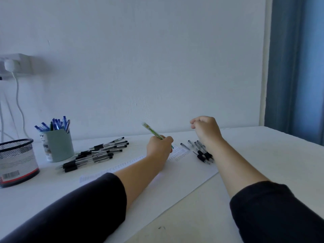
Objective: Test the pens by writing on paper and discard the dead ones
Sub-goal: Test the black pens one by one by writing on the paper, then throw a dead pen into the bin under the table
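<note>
My left hand (158, 146) grips a green pen (152, 131) in a writing hold, its tip down on the white paper (175, 174), which carries rows of small marks. My right hand (205, 128) is raised above the table with fingers loosely curled, holding nothing that I can see. A pile of black-capped pens (94, 156) lies left of the paper. A smaller group of black pens (201, 152) lies at the paper's far right, under my right wrist.
A pale green cup (58, 146) full of blue pens stands at the back left. A black mesh basket (17, 162) stands at the far left edge. A charger and cable hang on the wall at left. A blue curtain (298, 67) hangs at right.
</note>
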The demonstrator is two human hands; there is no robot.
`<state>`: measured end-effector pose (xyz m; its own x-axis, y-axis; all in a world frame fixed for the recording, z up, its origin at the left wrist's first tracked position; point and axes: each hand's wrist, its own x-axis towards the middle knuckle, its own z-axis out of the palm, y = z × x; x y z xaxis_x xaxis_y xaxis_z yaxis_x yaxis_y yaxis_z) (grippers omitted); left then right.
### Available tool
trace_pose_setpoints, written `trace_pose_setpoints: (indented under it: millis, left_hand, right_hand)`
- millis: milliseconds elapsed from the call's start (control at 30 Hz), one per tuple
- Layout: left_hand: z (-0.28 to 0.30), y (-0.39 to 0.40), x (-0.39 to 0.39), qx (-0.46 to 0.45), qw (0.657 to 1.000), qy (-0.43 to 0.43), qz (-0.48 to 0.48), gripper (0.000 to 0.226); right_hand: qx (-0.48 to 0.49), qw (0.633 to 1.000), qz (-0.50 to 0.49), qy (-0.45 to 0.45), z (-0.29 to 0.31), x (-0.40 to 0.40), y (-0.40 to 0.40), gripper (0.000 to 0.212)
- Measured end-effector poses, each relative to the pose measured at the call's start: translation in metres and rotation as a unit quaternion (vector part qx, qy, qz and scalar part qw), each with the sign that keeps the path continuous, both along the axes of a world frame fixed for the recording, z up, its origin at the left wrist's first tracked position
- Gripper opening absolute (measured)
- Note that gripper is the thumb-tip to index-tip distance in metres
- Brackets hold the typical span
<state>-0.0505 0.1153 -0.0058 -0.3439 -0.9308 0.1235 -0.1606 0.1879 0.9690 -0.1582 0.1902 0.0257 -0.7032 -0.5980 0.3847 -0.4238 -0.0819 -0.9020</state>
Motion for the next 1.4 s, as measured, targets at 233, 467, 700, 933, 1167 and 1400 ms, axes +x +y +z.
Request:
trace_pose_setpoints:
  millis: [233,467,700,933,1167,1400]
  left_hand:
    - [0.034,0.032,0.017,0.081,0.994,-0.021,-0.066,0.007]
    - [0.051,0.105,0.036,-0.027,0.955,-0.149,-0.256,0.005]
    - [0.033,0.207,0.017,-0.073,0.894,-0.157,-0.413,0.029]
    - [-0.031,0.311,-0.03,-0.021,0.784,-0.177,-0.595,0.037]
    - [-0.172,0.379,-0.082,0.055,0.718,-0.344,-0.603,0.022]
    - [-0.26,0.422,-0.095,0.054,0.626,-0.451,-0.635,0.018]
  right_hand:
    - [-0.013,0.993,0.096,-0.069,0.031,0.021,0.019,0.013]
    - [0.071,0.988,0.132,-0.041,0.043,0.041,0.082,0.023]
    - [-0.105,0.991,0.043,-0.073,0.026,0.029,0.225,0.02]
    - [-0.217,0.954,-0.033,-0.205,-0.055,0.0,0.382,0.024]
    - [-0.067,0.886,-0.228,-0.399,-0.24,-0.02,0.46,0.022]
    - [0.055,0.67,-0.296,-0.679,-0.433,-0.001,0.494,0.021]
